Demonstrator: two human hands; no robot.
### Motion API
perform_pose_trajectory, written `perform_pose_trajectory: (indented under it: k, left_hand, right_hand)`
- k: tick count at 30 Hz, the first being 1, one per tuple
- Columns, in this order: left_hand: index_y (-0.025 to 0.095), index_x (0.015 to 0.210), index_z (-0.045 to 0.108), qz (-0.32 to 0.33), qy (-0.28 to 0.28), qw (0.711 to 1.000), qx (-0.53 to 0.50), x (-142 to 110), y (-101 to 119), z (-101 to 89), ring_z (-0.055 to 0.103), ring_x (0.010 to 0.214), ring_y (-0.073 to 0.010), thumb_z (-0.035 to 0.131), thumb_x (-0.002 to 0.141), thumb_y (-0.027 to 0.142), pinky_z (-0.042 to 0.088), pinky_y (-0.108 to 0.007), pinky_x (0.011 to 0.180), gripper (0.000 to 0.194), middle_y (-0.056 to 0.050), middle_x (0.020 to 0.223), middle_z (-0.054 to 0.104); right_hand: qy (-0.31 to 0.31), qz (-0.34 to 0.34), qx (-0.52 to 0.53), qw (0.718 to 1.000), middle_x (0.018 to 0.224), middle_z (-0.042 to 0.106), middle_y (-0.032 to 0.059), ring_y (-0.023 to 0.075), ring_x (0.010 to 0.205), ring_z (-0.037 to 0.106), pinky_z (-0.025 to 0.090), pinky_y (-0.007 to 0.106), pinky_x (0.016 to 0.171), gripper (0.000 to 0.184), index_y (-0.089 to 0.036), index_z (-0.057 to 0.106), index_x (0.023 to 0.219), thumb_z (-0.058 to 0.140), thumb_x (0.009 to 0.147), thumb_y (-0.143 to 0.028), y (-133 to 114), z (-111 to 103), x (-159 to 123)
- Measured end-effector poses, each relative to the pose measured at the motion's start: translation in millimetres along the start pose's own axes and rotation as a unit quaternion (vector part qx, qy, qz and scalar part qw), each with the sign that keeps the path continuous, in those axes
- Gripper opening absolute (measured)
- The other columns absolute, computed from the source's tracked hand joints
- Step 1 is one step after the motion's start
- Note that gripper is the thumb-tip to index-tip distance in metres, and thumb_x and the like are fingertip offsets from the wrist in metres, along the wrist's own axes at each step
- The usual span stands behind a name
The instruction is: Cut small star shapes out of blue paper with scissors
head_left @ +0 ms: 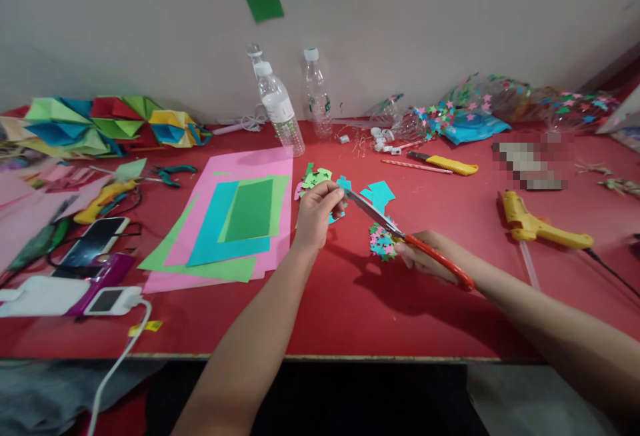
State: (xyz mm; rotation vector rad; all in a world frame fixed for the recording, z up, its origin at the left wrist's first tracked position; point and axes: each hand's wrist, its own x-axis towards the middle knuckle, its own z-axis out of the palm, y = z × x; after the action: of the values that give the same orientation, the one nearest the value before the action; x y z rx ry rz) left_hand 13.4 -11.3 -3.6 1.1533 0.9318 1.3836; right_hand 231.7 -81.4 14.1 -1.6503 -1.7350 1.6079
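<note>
My right hand (425, 249) holds a pair of red-handled scissors (373, 211), with the blades pointing left toward my other hand. The fingers of my left hand (320, 213) are pinched close to the blade tips. Blue paper (344, 183) shows at those fingertips, partly covered by them. Green paper scraps (316, 177) with star-shaped cut-outs lie just behind my left hand. Under and beside the scissors is a small pile of pink, blue and green paper stars (382, 244). Larger blue paper scraps (380, 195) rest beyond the blades.
Stacked coloured sheets (250, 209) lie left of my hands. Clear plastic bottles (283, 113) stand along the wall. A yellow utility knife (445, 164) and a yellow glue gun (543, 226) with a cord are on the right. A phone (95, 246) and a power strip (103, 279) sit at left.
</note>
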Motion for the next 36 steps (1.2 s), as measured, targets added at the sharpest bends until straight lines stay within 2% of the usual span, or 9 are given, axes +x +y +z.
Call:
perform_pose_trajectory:
  k: [15, 20, 25, 31, 36]
  left_hand:
    - [0.018, 0.062, 0.059, 0.003, 0.007, 1.0, 0.005, -0.1, -0.1, 0.0, 0.044, 0.042, -0.0044, 0.063, 0.074, 0.024, 0.036, -0.017, 0.043, 0.013, 0.005, 0.05, 0.053]
    - [0.018, 0.064, 0.06, 0.002, 0.008, 1.0, 0.001, -0.2, -1.4, -0.8, 0.046, 0.043, -0.005, 0.063, 0.075, 0.025, 0.038, -0.018, 0.043, 0.013, 0.004, 0.05, 0.054]
    - [0.018, 0.065, 0.06, 0.015, 0.031, 0.999, 0.002, 1.4, 1.0, -0.4, 0.046, 0.044, -0.005, 0.064, 0.073, 0.024, 0.038, -0.018, 0.044, 0.011, 0.005, 0.05, 0.054]
    - [0.019, 0.068, 0.06, 0.013, 0.031, 0.999, 0.008, -2.4, 2.2, 4.7, 0.045, 0.043, -0.0048, 0.067, 0.073, 0.029, 0.037, -0.018, 0.044, 0.013, 0.005, 0.052, 0.054]
    - [0.019, 0.064, 0.057, 0.018, 0.021, 0.999, 0.021, -5.3, 0.8, 8.5, 0.045, 0.045, -0.0046, 0.066, 0.074, 0.027, 0.037, -0.018, 0.045, 0.015, 0.005, 0.052, 0.052]
  right_hand:
    - [0.009, -0.006, -0.019, 1.0, 0.048, 0.039, -0.006, 0.0065, 0.038, 0.035, 0.026, 0.02, 0.037, 0.056, -0.018, 0.049, 0.064, 0.059, 0.075, -0.072, 7.6, -0.3, 4.4]
    - [-0.007, -0.018, 0.028, 0.999, 0.045, 0.035, -0.0075, 0.0054, 0.036, 0.031, 0.023, 0.019, 0.035, 0.055, -0.019, 0.047, 0.062, 0.061, 0.074, -0.071, 8.1, 0.3, 4.1]
    - [-0.027, -0.015, 0.058, 0.998, 0.044, 0.034, -0.0085, 0.0046, 0.033, 0.03, 0.022, 0.018, 0.032, 0.056, -0.019, 0.046, 0.063, 0.06, 0.074, -0.073, 6.4, 1.9, 2.4]
    - [-0.032, -0.056, 0.055, 0.996, 0.041, 0.037, -0.0082, 0.0057, 0.03, 0.032, 0.026, 0.019, 0.031, 0.058, -0.019, 0.049, 0.066, 0.052, 0.078, -0.076, 6.2, 3.5, 2.0]
    - [-0.04, -0.086, 0.028, 0.995, 0.037, 0.039, -0.0069, 0.0074, 0.031, 0.036, 0.031, 0.021, 0.036, 0.058, -0.018, 0.052, 0.068, 0.044, 0.086, -0.073, 7.5, 2.6, 2.1]
